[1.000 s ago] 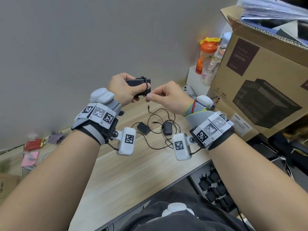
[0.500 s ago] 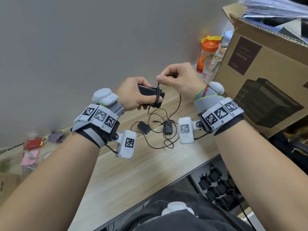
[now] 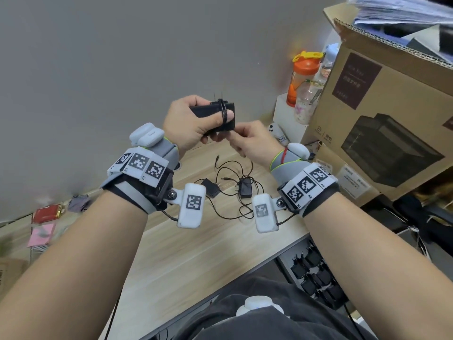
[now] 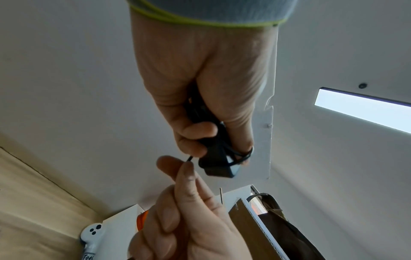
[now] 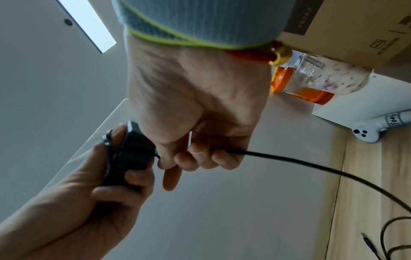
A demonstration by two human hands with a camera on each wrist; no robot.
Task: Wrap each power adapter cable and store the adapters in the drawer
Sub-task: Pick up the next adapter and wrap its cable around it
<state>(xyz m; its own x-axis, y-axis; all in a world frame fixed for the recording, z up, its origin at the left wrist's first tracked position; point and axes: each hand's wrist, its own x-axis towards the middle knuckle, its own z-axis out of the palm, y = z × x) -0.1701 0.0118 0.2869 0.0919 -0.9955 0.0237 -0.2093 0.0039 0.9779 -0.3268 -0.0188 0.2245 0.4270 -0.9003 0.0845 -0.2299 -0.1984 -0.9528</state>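
Observation:
My left hand (image 3: 218, 123) holds a black power adapter (image 3: 221, 114) up above the wooden desk (image 3: 171, 253), thumb pressed on it. Several turns of thin black cable (image 3: 222, 111) loop around the adapter and my thumb. Just below it, my right hand (image 3: 232, 137) pinches the free cable; in the right wrist view the cable (image 5: 289, 161) trails from that hand down toward the desk. Two more black adapters (image 3: 210, 188) (image 3: 246, 187) lie on the desk in a tangle of loose cables. The open drawer (image 3: 316, 273) at lower right holds several black adapters.
A large cardboard box (image 3: 382, 114) stands at the right. Beside it are an orange-lidded bottle (image 3: 302, 77), a clear bottle (image 3: 308, 99), a white box and a white toy (image 3: 275, 131). Red and pink items (image 3: 46, 213) lie far left. The grey wall is close behind.
My right hand rose over the adapter with the cable, then came back down beneath it, laying another turn around the adapter. My left hand lifted the adapter slightly.

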